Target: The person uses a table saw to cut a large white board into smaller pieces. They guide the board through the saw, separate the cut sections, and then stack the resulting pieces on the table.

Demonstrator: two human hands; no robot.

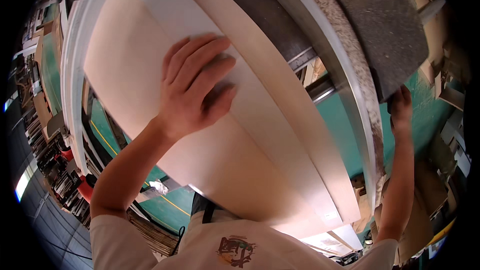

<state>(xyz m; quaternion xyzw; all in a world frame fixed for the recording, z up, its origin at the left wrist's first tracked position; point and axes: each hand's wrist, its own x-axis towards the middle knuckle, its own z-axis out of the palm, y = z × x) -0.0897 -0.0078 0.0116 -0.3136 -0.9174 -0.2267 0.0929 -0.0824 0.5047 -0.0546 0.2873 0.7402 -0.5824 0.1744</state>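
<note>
Pale, flat boards [215, 165] lie in a long layered stack in front of me. A narrower light strip [280, 115] runs lengthwise along their top. My left hand [195, 82] rests over this strip, fingers apart and slightly bent, the thumb to the right; nothing is in it. Far to the right, my right hand [400, 107] is closed at the lower corner of a dark grey slab [385, 25]. Its fingers lie in shadow, and what they grip is hidden.
A curved-looking metal rail [345, 45] separates the boards from the dark slab. On the left stands another pale rail [75, 65]. Green floor [345, 130] shows between the frame parts. Stacked boards [40, 145] line the far left; cardboard [415, 210] lies at the lower right.
</note>
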